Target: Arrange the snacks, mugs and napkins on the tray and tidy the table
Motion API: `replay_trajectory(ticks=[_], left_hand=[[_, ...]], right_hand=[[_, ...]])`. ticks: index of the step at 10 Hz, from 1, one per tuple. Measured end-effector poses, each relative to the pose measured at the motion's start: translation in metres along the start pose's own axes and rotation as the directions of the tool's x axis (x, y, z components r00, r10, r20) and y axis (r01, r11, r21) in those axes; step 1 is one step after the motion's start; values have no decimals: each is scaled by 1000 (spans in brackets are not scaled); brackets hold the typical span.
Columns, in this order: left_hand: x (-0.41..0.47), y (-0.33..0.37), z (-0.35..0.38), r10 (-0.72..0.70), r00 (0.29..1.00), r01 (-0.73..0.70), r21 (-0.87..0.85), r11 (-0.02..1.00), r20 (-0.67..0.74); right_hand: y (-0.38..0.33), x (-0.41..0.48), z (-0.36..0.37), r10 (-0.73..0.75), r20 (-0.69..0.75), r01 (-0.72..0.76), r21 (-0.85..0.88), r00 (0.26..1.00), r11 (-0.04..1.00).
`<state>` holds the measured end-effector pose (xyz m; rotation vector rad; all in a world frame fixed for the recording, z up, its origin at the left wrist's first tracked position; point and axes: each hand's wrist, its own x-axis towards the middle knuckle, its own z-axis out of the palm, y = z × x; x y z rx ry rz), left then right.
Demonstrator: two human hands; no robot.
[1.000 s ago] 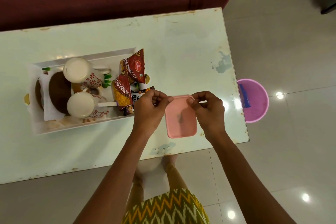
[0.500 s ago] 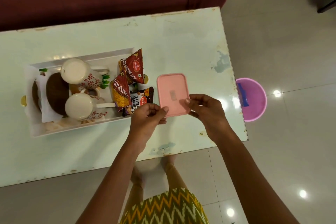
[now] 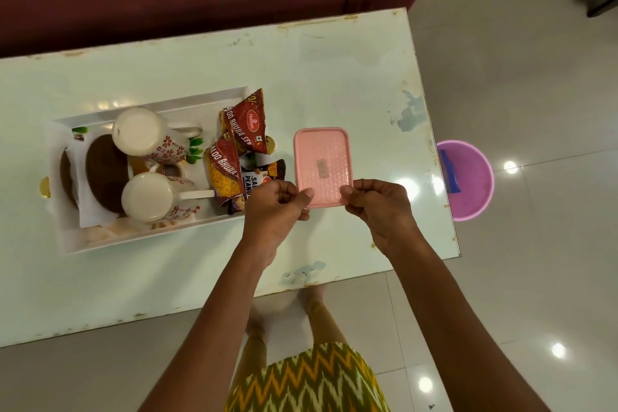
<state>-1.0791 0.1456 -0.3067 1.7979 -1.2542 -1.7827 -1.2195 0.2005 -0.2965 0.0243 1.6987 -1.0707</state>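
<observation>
On the left of the pale surface (image 3: pixel 334 77), the white tray (image 3: pixel 150 237) holds napkins (image 3: pixel 97 214), two mugs (image 3: pixel 147 135) lying on their sides, and snack packets (image 3: pixel 245 125) at its right end. Just right of the tray, the left hand (image 3: pixel 276 207) pinches the near left corner of a pink lid (image 3: pixel 322 164), and the right hand (image 3: pixel 376 207) pinches its near right corner, each grip closed on it. Farther right, a pink bucket (image 3: pixel 471 184) stands on the floor.

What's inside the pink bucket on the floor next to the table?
The pink bucket holds a blue packet leaning at its left side. The table edge covers that side of the bucket, so anything more there is hidden.
</observation>
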Motion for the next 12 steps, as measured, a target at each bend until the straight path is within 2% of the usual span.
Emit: replay_trajectory(ticks=[2,4,5,6,10,12], left_hand=[[-2,-6,6,-44,998,40,-86,995,-44],[7,2,20,-95,987,92,-33,995,-129],[16,9,26,-70,979,85,70,994,-193],[21,15,26,-46,975,67,94,993,-216],[23,20,3,98,977,-73,136,988,-189],[20,18,-4,112,978,-81,174,981,-175]], right_hand=[[3,6,-6,2,-2,-2,-12,1000,1000],[2,30,-2,-25,-41,22,-63,999,998],[-1,54,9,-44,-95,30,-145,995,989],[-3,75,25,-60,-111,35,-215,992,976],[5,102,56,-50,-170,1,-278,984,960],[2,99,56,-47,-165,-9,-322,985,947]])
